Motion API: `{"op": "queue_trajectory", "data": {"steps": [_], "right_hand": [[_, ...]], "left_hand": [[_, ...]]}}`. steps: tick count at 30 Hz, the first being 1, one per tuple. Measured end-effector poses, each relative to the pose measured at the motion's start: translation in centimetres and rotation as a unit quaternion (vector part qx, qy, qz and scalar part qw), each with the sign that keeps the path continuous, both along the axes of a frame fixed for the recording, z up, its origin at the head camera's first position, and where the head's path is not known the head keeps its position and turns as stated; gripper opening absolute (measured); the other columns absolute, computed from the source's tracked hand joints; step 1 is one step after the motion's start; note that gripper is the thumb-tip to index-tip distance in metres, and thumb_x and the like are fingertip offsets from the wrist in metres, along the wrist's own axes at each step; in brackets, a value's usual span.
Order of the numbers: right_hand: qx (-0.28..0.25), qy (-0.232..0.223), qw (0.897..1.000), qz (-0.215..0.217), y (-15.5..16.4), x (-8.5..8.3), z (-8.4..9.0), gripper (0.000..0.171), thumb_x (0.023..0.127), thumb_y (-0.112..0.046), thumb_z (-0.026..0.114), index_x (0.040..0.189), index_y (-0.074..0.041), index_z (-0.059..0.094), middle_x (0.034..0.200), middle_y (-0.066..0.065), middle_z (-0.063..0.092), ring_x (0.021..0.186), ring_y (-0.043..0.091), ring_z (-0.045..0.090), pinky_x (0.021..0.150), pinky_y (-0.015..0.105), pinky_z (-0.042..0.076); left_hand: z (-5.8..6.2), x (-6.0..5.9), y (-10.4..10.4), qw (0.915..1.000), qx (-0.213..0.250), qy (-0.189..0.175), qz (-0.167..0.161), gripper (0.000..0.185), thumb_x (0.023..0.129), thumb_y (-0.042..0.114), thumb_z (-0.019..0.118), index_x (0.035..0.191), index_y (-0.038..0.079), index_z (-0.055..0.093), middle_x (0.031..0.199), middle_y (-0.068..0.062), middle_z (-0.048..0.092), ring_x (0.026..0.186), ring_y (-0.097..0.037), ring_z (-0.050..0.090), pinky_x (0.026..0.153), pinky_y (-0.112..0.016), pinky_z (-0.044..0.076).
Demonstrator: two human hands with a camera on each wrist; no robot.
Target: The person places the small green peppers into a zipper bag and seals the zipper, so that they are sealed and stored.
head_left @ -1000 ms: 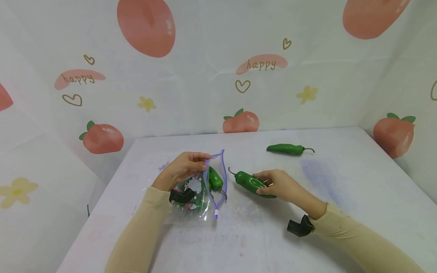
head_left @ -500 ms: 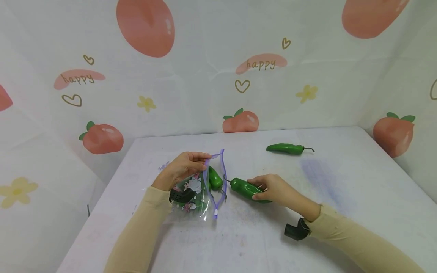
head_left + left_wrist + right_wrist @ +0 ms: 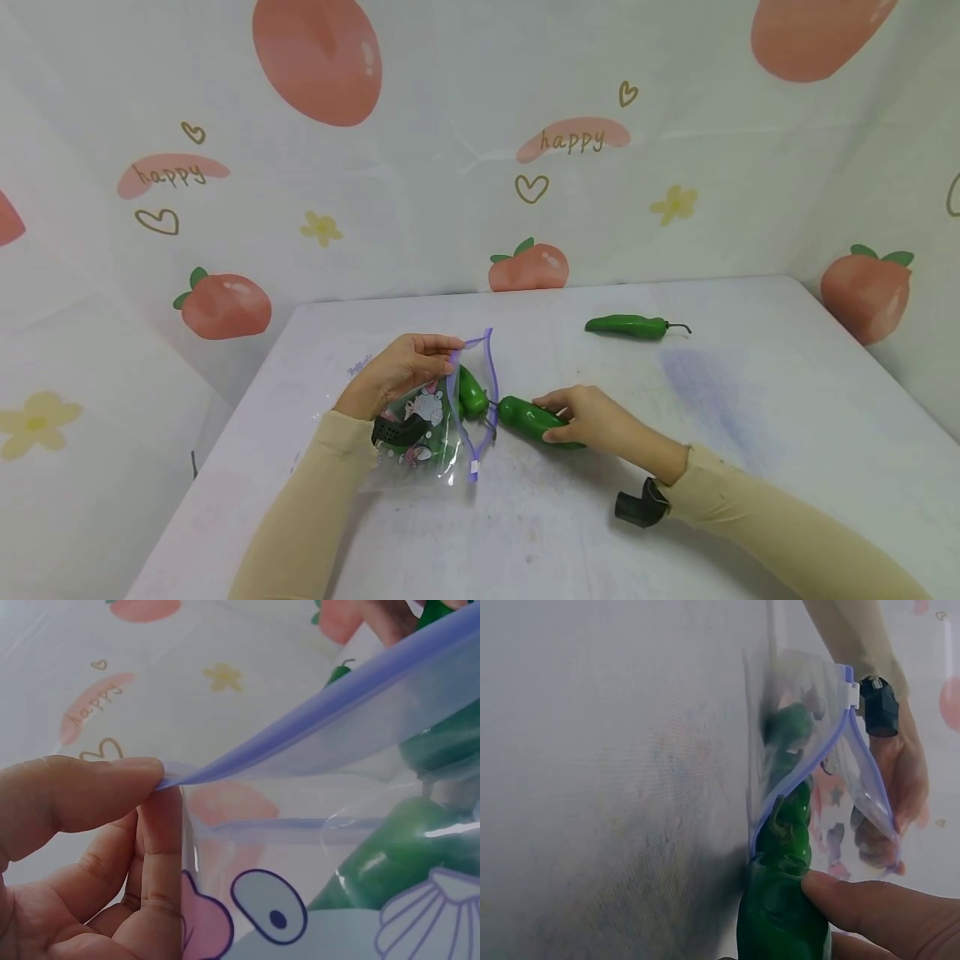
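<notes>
My left hand (image 3: 405, 369) pinches the upper edge of a clear zip bag (image 3: 450, 471) between thumb and fingers. The bag has a purple zip rim, a white slider and cartoon prints, and its mouth gapes to the right. Green peppers (image 3: 472, 392) lie inside, partly hidden by the print and the left hand. My right hand (image 3: 588, 421) grips a long green pepper (image 3: 525, 417) by its right end. Its stem end overlaps the bag's mouth, and in the right wrist view the held pepper (image 3: 780, 915) lines up with the peppers inside.
Another green pepper (image 3: 626, 327) lies at the back right of the white table (image 3: 750, 500), its stem pointing right. A white cloth with peach prints (image 3: 529, 267) hangs behind. Dark wrist cameras (image 3: 642, 503) are strapped below each hand.
My right hand has moved left with the pepper, bringing its stem from short of the bag to its open mouth. The left hand and bag have stayed in place.
</notes>
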State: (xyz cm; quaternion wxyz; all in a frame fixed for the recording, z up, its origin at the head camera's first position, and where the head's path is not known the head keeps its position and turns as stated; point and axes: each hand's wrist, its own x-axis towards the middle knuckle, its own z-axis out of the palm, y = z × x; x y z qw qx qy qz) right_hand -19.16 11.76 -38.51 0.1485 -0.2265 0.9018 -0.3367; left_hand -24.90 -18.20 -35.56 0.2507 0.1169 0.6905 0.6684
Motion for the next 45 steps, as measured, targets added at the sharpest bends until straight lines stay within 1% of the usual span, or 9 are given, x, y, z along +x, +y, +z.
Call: {"op": "queue_trajectory", "data": {"steps": [8, 13, 21, 24, 27, 32, 36, 41, 45], "right_hand": [[-0.005, 0.013, 1.0, 0.006, -0.5, -0.2, -0.2, 0.046, 0.081, -0.016, 0.078, 0.124, -0.005, 0.064, 0.113, 0.009, 0.069, 0.096, 0.023, 0.066, 0.078, 0.033, 0.054], [-0.01, 0.007, 1.0, 0.007, -0.9, -0.4, -0.2, 0.047, 0.081, -0.013, 0.078, 0.125, -0.006, 0.063, 0.112, 0.01, 0.068, 0.1, 0.024, 0.064, 0.081, 0.035, 0.054], [-0.014, -0.016, 1.0, 0.003, -1.7, -0.5, -0.2, 0.052, 0.08, -0.006, 0.076, 0.129, -0.008, 0.06, 0.118, 0.012, 0.066, 0.106, 0.027, 0.062, 0.083, 0.035, 0.054], [-0.016, -0.016, 1.0, 0.005, -1.9, -0.6, -0.4, 0.052, 0.08, -0.005, 0.076, 0.129, -0.008, 0.059, 0.119, 0.012, 0.065, 0.107, 0.027, 0.062, 0.083, 0.034, 0.054], [-0.023, -0.014, 1.0, 0.008, -2.2, -0.7, -0.5, 0.051, 0.08, -0.004, 0.075, 0.129, -0.007, 0.059, 0.118, 0.013, 0.065, 0.105, 0.027, 0.063, 0.081, 0.034, 0.054], [-0.024, -0.024, 0.999, -0.003, -2.6, -0.9, -0.5, 0.051, 0.081, -0.006, 0.075, 0.13, -0.007, 0.059, 0.115, 0.012, 0.065, 0.099, 0.023, 0.063, 0.077, 0.031, 0.054], [-0.019, -0.034, 0.999, -0.013, -3.0, -1.1, -0.5, 0.051, 0.082, -0.007, 0.075, 0.13, -0.009, 0.059, 0.114, 0.012, 0.065, 0.095, 0.021, 0.063, 0.076, 0.03, 0.054], [-0.023, -0.038, 0.999, -0.021, -3.2, -1.2, -0.7, 0.05, 0.081, -0.009, 0.076, 0.129, -0.012, 0.06, 0.113, 0.01, 0.066, 0.092, 0.019, 0.063, 0.072, 0.029, 0.053], [-0.038, -0.04, 0.998, -0.025, -3.3, -1.2, -0.8, 0.048, 0.081, -0.01, 0.077, 0.126, -0.012, 0.059, 0.111, 0.009, 0.067, 0.092, 0.019, 0.064, 0.071, 0.028, 0.053]], "left_hand": [[0.0, 0.0, 0.1, 1.0, 0.005, -0.004, -0.001, 0.048, 0.09, -0.009, 0.056, 0.135, -0.017, 0.041, 0.097, 0.005, 0.061, 0.077, -0.005, 0.054, 0.068, -0.016, 0.047], [-0.1, 0.0, 0.0, 1.0, 0.005, -0.001, -0.004, 0.048, 0.09, -0.008, 0.057, 0.134, -0.016, 0.042, 0.098, 0.005, 0.06, 0.078, -0.006, 0.053, 0.069, -0.016, 0.047], [-0.5, -0.3, -0.3, 0.9976, 0.047, 0.025, -0.045, 0.052, 0.086, 0.004, 0.069, 0.13, -0.014, 0.049, 0.097, 0.005, 0.063, 0.08, -0.003, 0.056, 0.07, -0.014, 0.048], [-0.4, -0.2, -0.2, 0.9983, 0.043, 0.018, -0.035, 0.054, 0.087, 0.0, 0.066, 0.133, -0.017, 0.043, 0.097, 0.004, 0.063, 0.08, -0.004, 0.056, 0.069, -0.014, 0.048], [-0.2, -0.2, 0.0, 0.9996, 0.023, 0.009, -0.015, 0.053, 0.088, -0.007, 0.06, 0.135, -0.02, 0.039, 0.097, 0.004, 0.062, 0.078, -0.005, 0.055, 0.067, -0.014, 0.047], [-0.1, -0.2, 0.1, 0.9998, 0.017, -0.005, 0.0, 0.041, 0.089, -0.012, 0.056, 0.129, -0.012, 0.05, 0.095, 0.002, 0.061, 0.077, -0.006, 0.055, 0.066, -0.015, 0.047], [0.0, -0.2, 0.2, 0.9999, 0.013, -0.007, 0.0, 0.04, 0.089, -0.01, 0.057, 0.129, -0.011, 0.051, 0.096, 0.002, 0.061, 0.077, -0.006, 0.054, 0.066, -0.015, 0.047], [-0.1, -0.3, 0.2, 1.0, 0.005, -0.001, -0.004, 0.049, 0.09, -0.008, 0.057, 0.135, -0.018, 0.04, 0.098, 0.003, 0.06, 0.078, -0.006, 0.053, 0.065, -0.015, 0.046], [-0.2, -0.3, 0.2, 1.0, 0.002, 0.002, -0.002, 0.05, 0.09, -0.008, 0.057, 0.135, -0.019, 0.039, 0.1, 0.002, 0.06, 0.078, -0.005, 0.054, 0.063, -0.015, 0.045]]}}
